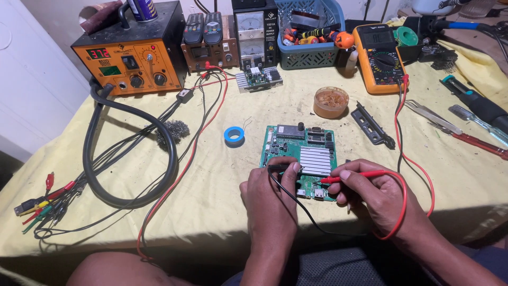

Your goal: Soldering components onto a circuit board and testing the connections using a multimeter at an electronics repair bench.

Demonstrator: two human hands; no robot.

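A green circuit board (pixel 296 145) with a silver heat sink (pixel 315 160) lies on the yellow cloth in front of me. My left hand (pixel 269 195) pinches a black test probe (pixel 279 167) against the board's left edge. My right hand (pixel 373 193) holds a red test probe (pixel 352 176), its tip touching the board's lower part near the heat sink. Red and black leads run from the probes up to an orange multimeter (pixel 379 58) at the back right.
An orange rework station (pixel 132 58) with a thick black hose (pixel 106 159) stands back left. Beside it are a power supply (pixel 255 33), a blue basket (pixel 309 37), a flux tin (pixel 330 101), blue tape roll (pixel 234 135), tweezers (pixel 431 116), screwdrivers and clip leads (pixel 42 204).
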